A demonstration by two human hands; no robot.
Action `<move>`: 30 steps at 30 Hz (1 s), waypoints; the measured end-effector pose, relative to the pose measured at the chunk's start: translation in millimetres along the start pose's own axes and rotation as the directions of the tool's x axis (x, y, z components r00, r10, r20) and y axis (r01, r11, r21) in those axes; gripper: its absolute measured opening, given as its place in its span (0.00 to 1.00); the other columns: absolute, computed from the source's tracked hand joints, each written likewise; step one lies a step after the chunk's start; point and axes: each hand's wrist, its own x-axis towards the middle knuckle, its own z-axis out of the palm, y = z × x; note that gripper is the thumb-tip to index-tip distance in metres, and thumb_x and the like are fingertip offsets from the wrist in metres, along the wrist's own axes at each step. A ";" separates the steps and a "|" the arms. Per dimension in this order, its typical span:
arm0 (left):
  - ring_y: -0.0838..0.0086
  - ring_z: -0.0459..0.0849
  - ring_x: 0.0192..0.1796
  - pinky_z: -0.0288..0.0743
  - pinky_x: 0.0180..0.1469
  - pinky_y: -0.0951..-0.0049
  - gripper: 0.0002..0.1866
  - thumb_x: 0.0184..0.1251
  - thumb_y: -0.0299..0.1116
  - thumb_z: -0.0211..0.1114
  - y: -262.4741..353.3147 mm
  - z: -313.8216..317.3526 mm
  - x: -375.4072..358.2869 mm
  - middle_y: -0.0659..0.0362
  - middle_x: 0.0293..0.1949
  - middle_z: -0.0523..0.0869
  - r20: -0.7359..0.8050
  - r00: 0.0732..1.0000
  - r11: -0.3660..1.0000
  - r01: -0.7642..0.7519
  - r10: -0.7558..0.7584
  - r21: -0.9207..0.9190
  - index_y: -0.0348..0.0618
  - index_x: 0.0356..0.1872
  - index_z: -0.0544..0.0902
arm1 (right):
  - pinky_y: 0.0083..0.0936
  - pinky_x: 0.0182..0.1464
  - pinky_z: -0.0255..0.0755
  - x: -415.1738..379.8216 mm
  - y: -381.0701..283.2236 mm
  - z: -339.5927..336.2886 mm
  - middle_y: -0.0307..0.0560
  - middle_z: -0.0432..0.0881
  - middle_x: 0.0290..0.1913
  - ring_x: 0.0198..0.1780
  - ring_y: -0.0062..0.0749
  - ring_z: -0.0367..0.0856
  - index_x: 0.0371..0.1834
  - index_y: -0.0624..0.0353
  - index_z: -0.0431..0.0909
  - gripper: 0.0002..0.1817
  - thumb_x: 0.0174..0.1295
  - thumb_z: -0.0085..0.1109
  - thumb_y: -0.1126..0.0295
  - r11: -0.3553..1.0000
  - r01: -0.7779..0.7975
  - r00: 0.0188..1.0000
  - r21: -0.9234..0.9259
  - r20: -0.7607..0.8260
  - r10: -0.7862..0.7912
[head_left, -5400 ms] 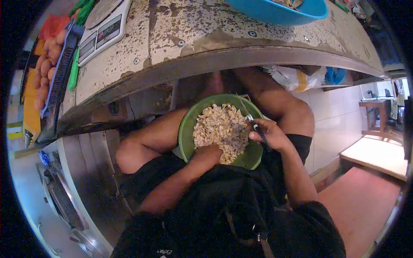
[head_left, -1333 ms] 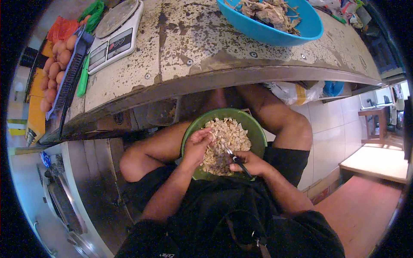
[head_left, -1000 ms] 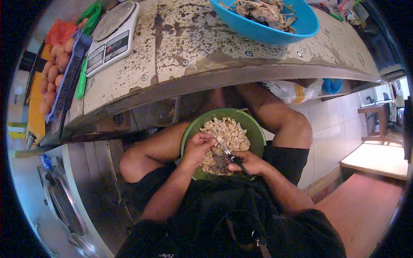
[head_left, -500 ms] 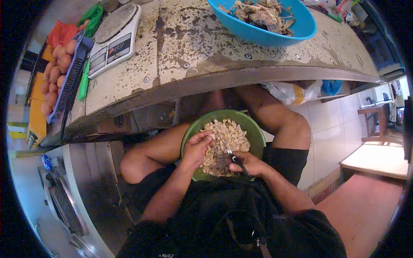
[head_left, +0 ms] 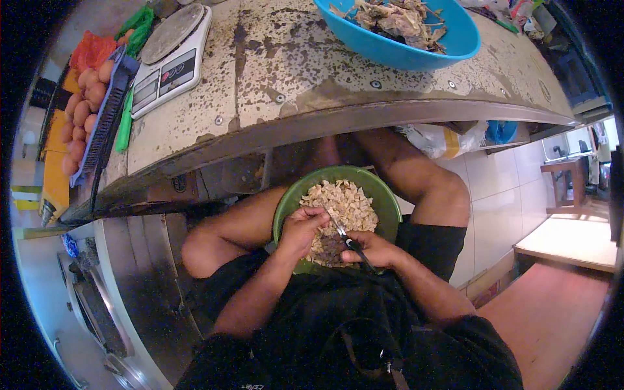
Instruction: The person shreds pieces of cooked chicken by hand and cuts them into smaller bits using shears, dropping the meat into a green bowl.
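A green bowl point(head_left: 392, 214) rests between my legs, holding many small pale chopped pieces point(head_left: 348, 195) that look like cooked meat, with a darker patch point(head_left: 328, 250) near my body. Over its left side, my left hand point(head_left: 301, 231) is closed in a pinch on a small pale piece, mostly covered by the fingers. My right hand point(head_left: 374, 249) grips black-handled scissors point(head_left: 354, 246) at the bowl's near right. Their metal blades point up and left, close to my left fingertips; whether they touch the piece is too small to tell.
Ahead is a stained counter point(head_left: 260, 71). On it stand a blue bowl point(head_left: 416, 60) of shredded meat or bones, a kitchen scale point(head_left: 175, 71), a green-handled tool point(head_left: 125, 123) and a tray of eggs point(head_left: 81, 114). A reddish bench point(head_left: 559, 318) lies at the right.
My left hand has moved slightly right, its fingers closing more over the bowl. The scissors have shifted a little up and left, their blades now nearer the left fingertips.
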 end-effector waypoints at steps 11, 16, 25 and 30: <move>0.65 0.83 0.34 0.77 0.41 0.70 0.06 0.56 0.24 0.63 32.4 9.4 -19.4 0.55 0.34 0.84 0.233 0.893 0.404 -0.390 0.384 0.827 0.37 0.36 0.80 | 0.27 0.50 0.71 -8.6 -17.6 -5.6 0.50 0.83 0.44 0.44 0.29 0.80 0.52 0.61 0.76 0.34 0.46 0.71 0.49 0.994 -0.039 0.988 -0.106 -0.154 0.023; 0.52 0.80 0.41 0.75 0.46 0.61 0.11 0.54 0.25 0.60 30.8 1.4 -20.0 0.51 0.35 0.83 0.528 0.744 0.030 -0.589 0.410 0.807 0.40 0.39 0.81 | 0.23 0.45 0.71 -7.4 -18.8 -14.2 0.40 0.81 0.40 0.41 0.22 0.75 0.53 0.65 0.74 0.31 0.48 0.73 0.60 0.982 -0.034 0.966 -0.188 -0.256 -0.016; 0.54 0.79 0.43 0.74 0.47 0.58 0.15 0.53 0.24 0.57 35.2 3.8 -19.8 0.49 0.42 0.81 0.665 0.700 -0.084 -0.670 0.262 0.738 0.41 0.44 0.79 | 0.21 0.43 0.71 -2.7 -8.2 -14.2 0.39 0.80 0.39 0.40 0.21 0.74 0.52 0.64 0.75 0.27 0.52 0.70 0.62 0.987 -0.002 0.938 -0.159 -0.343 -0.054; 0.53 0.79 0.45 0.73 0.50 0.59 0.16 0.55 0.24 0.56 45.1 6.6 -20.6 0.48 0.42 0.81 0.593 0.789 0.146 -0.613 0.159 0.776 0.41 0.47 0.79 | 0.21 0.44 0.71 2.5 7.4 -15.8 0.39 0.80 0.40 0.41 0.21 0.75 0.52 0.64 0.75 0.27 0.51 0.70 0.61 0.994 0.076 0.940 -0.074 -0.327 -0.096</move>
